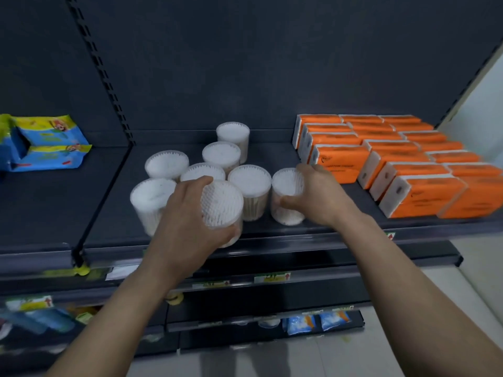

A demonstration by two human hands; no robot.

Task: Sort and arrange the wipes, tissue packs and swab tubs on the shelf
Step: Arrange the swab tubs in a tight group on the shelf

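Hands (187,210) (317,195) on two of eight tubs (249,180).

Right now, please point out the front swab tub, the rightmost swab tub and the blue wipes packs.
front swab tub (221,204): head view, middle of its lid.
rightmost swab tub (287,183): head view, middle of its lid.
blue wipes packs (50,134): head view, top pack's upper face.

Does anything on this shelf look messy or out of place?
The clear round swab tubs stand in a loose cluster, not rows like the orange tissue packs to their right. The left hand holds a tilted tub; the right hand grips the rightmost tub. The blue wipes packs far left lie crooked.
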